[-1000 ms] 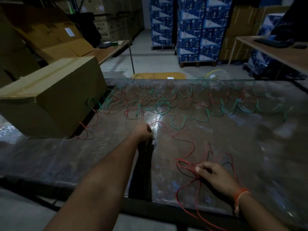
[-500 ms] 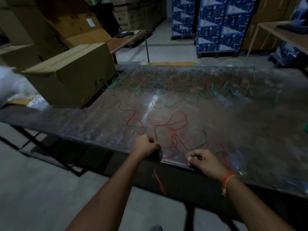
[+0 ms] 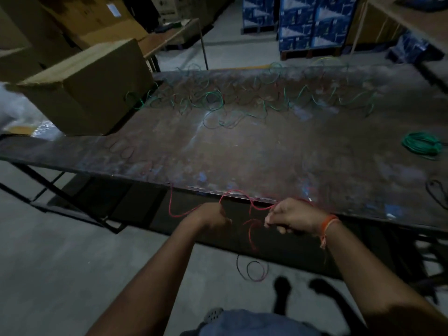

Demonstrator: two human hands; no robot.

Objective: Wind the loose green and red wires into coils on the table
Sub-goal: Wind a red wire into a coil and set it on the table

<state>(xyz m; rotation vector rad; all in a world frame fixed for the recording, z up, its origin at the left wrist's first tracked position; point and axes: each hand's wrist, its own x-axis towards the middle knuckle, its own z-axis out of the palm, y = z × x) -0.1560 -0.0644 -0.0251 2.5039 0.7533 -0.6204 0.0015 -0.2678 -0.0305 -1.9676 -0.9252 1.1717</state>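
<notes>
In the head view, the table [image 3: 242, 151] is seen from just off its near edge, and both hands are held in front of that edge rather than over the top, apparently so that slack can be drawn off the surface and gathered in the air. The left hand [image 3: 213, 215] is curled into a loose fist around the red wire [image 3: 238, 194]; its fingertips are turned away, so the exact grip cannot be told. The right hand [image 3: 294, 214], marked by an orange wrist thread, pinches the same wire between thumb and bent fingers. Between the two hands the wire arches up over the table edge, and one loop hangs down to the left, another below the hands, which suggests a coil is being started with the hands set close together to keep each turn short.

The loose green wires [image 3: 213, 100] are left strewn along the far side of the table, mixed with faint red strands, beside a cardboard box [image 3: 87, 86] at the far left. A finished green coil [image 3: 421, 144] is set at the right edge, well apart from the tangle, likely to keep it out of the way. A dark wire scrap [image 3: 253, 270] lies on the floor below the hands.
</notes>
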